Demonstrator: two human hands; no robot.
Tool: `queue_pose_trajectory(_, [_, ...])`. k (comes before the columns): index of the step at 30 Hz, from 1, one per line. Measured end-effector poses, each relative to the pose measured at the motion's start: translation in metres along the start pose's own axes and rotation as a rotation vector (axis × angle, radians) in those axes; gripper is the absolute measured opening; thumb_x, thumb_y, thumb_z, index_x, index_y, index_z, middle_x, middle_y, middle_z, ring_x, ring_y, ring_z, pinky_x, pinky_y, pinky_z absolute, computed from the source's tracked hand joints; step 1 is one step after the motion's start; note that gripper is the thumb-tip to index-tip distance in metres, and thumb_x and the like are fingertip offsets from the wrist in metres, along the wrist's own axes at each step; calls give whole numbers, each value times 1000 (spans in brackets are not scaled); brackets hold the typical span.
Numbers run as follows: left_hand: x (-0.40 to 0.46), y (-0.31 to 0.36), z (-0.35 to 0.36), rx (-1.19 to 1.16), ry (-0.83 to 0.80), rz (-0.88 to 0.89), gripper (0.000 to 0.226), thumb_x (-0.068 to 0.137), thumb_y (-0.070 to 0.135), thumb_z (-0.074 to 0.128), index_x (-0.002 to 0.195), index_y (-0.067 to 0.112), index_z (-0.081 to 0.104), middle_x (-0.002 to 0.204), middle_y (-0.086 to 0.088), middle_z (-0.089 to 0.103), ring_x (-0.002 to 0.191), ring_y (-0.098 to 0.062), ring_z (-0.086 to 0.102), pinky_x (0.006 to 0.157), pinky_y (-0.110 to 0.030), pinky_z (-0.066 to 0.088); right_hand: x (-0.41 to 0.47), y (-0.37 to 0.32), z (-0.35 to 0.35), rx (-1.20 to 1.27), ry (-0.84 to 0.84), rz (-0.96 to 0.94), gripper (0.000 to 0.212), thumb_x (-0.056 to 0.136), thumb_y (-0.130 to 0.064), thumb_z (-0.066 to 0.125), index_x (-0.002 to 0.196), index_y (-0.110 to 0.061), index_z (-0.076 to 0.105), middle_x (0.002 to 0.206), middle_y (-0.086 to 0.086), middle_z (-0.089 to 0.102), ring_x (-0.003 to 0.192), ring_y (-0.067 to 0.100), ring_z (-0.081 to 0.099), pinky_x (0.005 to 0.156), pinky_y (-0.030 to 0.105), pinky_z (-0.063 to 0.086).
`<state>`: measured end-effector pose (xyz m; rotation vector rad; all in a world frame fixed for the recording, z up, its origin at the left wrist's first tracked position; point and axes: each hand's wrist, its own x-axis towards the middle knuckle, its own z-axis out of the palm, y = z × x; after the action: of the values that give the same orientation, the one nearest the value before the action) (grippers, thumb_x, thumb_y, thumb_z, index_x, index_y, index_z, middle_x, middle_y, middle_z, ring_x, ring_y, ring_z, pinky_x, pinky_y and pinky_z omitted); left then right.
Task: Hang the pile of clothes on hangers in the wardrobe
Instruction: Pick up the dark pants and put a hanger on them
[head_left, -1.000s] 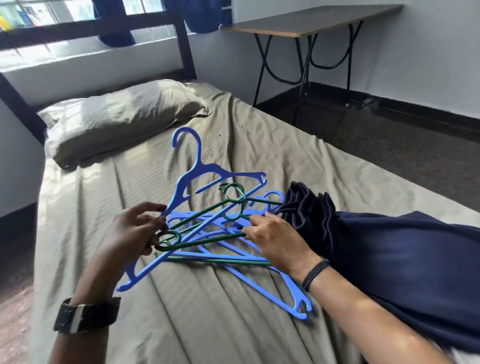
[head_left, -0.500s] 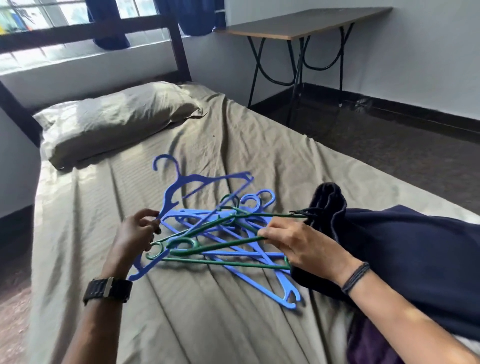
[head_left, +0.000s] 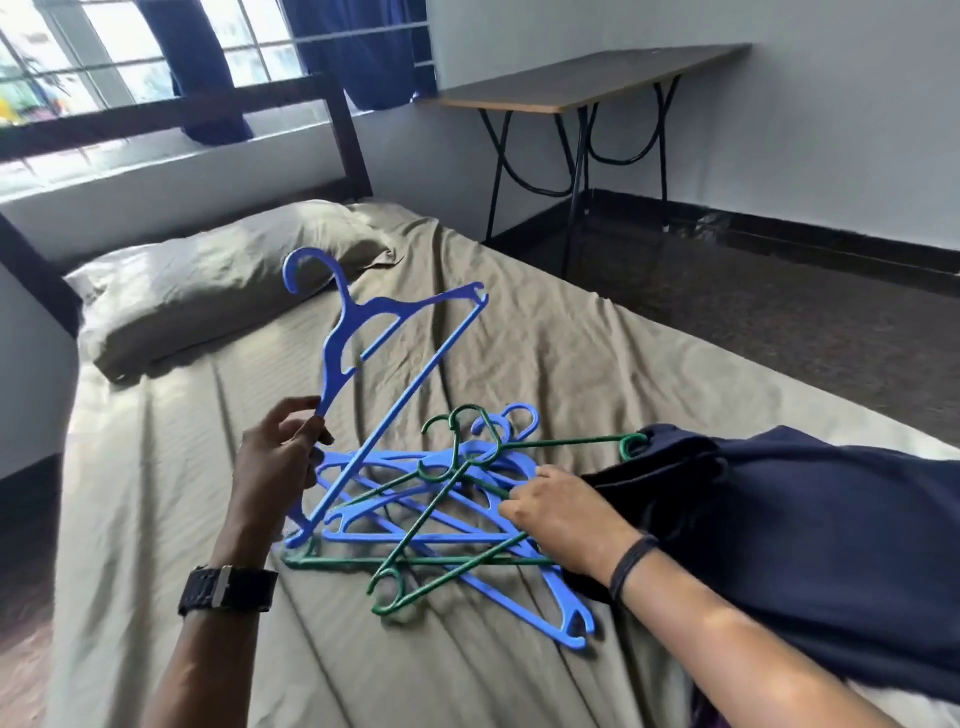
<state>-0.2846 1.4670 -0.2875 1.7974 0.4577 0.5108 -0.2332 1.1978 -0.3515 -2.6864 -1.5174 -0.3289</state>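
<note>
No text, label, brand, number or sign can be read anywhere in the view.
</note>
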Motion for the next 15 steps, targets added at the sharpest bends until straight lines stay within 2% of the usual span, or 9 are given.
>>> queue_pose_trajectory(1, [0,4,4,-34,-10,-7,20,96,5,49,98,18,64,69,-6,57,46,-11,39,40,-16,30,1,1,0,34,34,-2,25,50,-6,74,61,-24,61,56,-7,58,54,13,60,60,23,52])
queue_pose_trajectory(3, [-3,10,14,-126,-48,-34,20,96,0,47,101,12,63,68,-6,55,43,-8,37,38,-15,27,1,7,-2,123,124,51,21,74,-6,53,83,-19,67,78,-1,62,76,19,61,76,31,53])
queue_pose_trajectory(5, [-8,14,28,-235,-115,-63,19,96,-1,46,103,8,61,68,-8,52,43,-8,34,37,-13,25,-3,14,-12,186,261,120,35,80,-11,35,93,-15,68,89,1,62,85,20,59,82,31,50])
queue_pose_trajectory(7, [-16,18,48,-343,-190,-93,18,96,-1,44,105,4,58,69,-8,49,42,-6,33,37,-11,24,-13,22,-28,318,418,260,34,82,-10,38,96,-14,68,91,0,63,87,17,58,83,24,46])
queue_pose_trajectory(9, [-26,23,75,-429,-257,-120,17,97,-1,42,105,4,56,68,-8,48,41,-5,32,36,-11,23,-26,31,-44,553,577,518,24,88,-7,46,92,-14,68,87,-2,63,82,9,58,78,16,43])
queue_pose_trajectory(12, [-47,35,119,-515,-385,-161,16,97,-2,41,103,5,54,65,-6,49,39,-5,32,36,-11,22,-43,47,-59,1179,643,926,16,95,-13,53,83,-18,63,79,1,62,70,11,60,67,24,50])
queue_pose_trajectory(13, [-55,39,136,-511,-444,-165,16,96,-2,42,102,5,55,65,-6,49,39,-5,31,37,-10,22,-52,54,-60,1397,664,1005,15,97,-16,52,84,-17,60,80,5,60,70,15,60,64,26,51])
queue_pose_trajectory(15, [-67,46,163,-478,-544,-158,17,96,-3,43,100,5,57,64,-6,49,38,-5,31,37,-9,22,-66,64,-65,1624,747,1099,13,98,-19,49,89,-12,55,82,8,54,70,19,60,61,26,53])
